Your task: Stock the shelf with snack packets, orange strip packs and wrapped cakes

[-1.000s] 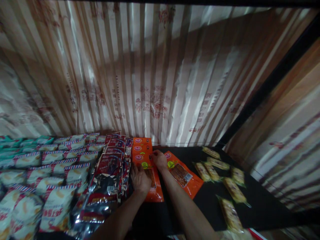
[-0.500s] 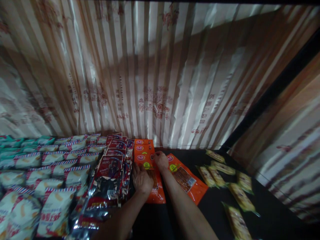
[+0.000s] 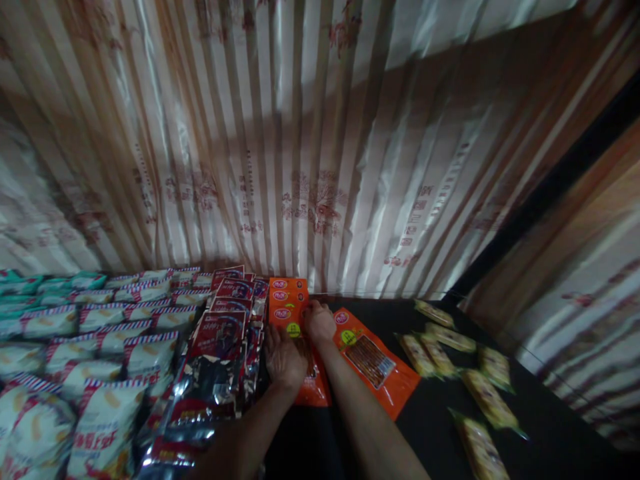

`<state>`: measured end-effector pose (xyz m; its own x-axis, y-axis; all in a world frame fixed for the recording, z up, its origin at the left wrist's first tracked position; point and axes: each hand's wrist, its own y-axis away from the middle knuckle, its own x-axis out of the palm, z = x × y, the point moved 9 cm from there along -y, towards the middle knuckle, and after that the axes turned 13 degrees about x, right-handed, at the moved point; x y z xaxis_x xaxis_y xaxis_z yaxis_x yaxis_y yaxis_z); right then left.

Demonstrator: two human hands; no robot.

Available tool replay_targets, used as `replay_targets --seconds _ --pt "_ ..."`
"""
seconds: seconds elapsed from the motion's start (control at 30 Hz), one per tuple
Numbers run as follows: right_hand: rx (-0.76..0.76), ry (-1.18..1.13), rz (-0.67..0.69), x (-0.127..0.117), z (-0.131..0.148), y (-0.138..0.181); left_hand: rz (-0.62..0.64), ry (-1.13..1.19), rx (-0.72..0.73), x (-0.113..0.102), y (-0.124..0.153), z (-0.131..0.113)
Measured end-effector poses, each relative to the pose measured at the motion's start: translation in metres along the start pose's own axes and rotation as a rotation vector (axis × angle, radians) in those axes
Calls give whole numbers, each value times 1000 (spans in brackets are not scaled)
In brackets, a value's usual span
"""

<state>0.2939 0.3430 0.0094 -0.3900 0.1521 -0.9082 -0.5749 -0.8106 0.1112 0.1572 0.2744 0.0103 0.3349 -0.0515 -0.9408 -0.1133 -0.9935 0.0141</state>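
My left hand [image 3: 284, 357] lies flat, fingers spread, on the lower part of a row of orange snack packets [image 3: 287, 303] overlapping on a black shelf [image 3: 550, 427]. My right hand [image 3: 319, 321] rests on the right edge of the same row, fingers curled against it. A separate orange packet [image 3: 377, 363] with a clear window lies at an angle just right of my right forearm.
Dark red foil packets [image 3: 220, 340] sit in an overlapping row left of the orange ones. White, red-striped bags [image 3: 110, 347] and teal bags [image 3: 20, 288] fill the left. Several yellow wrapped snacks [image 3: 487, 397] lie scattered at the right. A striped curtain [image 3: 310, 147] hangs behind.
The camera has tilted slightly. My right hand has shifted a little on the orange row; my left hand stays pressed in place.
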Motion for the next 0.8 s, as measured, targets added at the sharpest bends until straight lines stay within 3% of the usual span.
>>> replay_targets --seconds 0.43,0.8 --pt "-72 -83 -7 -5 -5 -5 9 27 19 1 0 0" --pt "13 -110 25 -4 -1 -14 -17 103 18 -3 -14 4"
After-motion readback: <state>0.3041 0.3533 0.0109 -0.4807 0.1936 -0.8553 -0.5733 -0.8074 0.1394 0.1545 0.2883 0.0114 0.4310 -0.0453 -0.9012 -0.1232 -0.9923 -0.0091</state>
